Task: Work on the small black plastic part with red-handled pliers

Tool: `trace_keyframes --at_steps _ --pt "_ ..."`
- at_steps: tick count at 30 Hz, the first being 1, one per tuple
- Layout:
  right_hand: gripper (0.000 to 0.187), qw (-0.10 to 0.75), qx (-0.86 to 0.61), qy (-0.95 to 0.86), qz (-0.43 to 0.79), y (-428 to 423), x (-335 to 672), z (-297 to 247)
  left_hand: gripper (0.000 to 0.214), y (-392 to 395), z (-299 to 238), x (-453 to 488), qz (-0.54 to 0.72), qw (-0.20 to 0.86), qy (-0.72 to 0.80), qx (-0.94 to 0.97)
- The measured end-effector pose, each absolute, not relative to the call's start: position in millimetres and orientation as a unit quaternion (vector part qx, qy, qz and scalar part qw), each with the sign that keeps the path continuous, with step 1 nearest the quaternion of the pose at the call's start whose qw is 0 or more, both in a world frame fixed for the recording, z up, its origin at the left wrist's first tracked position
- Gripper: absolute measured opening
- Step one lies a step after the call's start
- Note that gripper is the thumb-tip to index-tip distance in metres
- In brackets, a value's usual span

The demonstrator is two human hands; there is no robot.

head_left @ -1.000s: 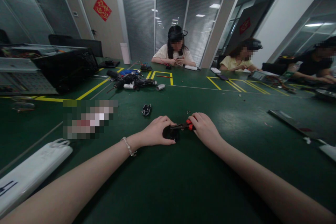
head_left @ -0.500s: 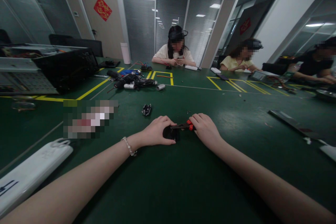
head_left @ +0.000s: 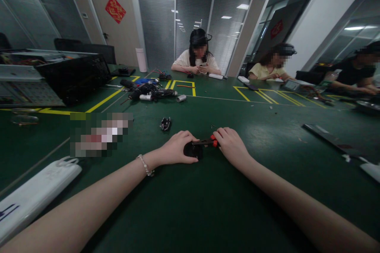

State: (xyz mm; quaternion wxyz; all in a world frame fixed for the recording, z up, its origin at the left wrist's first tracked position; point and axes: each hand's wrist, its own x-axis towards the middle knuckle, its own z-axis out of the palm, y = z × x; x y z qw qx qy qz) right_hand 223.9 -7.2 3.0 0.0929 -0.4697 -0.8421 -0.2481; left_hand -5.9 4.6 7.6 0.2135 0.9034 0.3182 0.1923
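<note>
My left hand point(head_left: 176, 148) is closed around the left side of a small black casing point(head_left: 193, 150) on the green table. What kind of device the casing belongs to I cannot make out. My right hand point(head_left: 230, 144) grips the red handles of long-nose pliers point(head_left: 204, 142). Their dark jaws reach left to the top edge of the casing; whether they pinch a part of it is too small to tell. Beyond my left hand lies a broken black and silver piece point(head_left: 165, 123). Tiny fragments point(head_left: 213, 127) rest just past the pliers.
A white power bank-like case point(head_left: 41, 189) lies at left, near a pixelated item point(head_left: 102, 134). A computer case point(head_left: 74, 79) stands at far left. Cables and dark parts point(head_left: 148, 90) are piled ahead. A dark flat strip point(head_left: 323, 138) lies right. Several people sit across the table.
Both hands stay almost where they were, with the casing and pliers still held. The view has shifted very slightly.
</note>
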Motion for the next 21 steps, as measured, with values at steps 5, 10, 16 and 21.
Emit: trace_keyframes --at_steps 5,10,16,21 --pt "0.028 0.097 -0.469 -0.843 -0.245 -6.8 224.3 3.2 0.050 3.4 8.5 -5.0 0.191 0.212 0.323 0.902" --pt "0.026 0.095 -0.462 -0.847 -0.246 -7.9 223.9 3.7 0.050 3.0 8.7 -5.1 0.191 0.211 0.320 0.904" --pt "0.029 0.102 -0.477 -0.838 -0.245 -8.5 224.5 3.2 0.051 3.1 8.9 -5.4 0.190 0.211 0.323 0.903" --pt "0.031 0.115 -0.481 -0.836 -0.239 -7.7 226.0 2.1 0.050 2.6 9.4 -4.8 0.192 0.203 0.321 0.905"
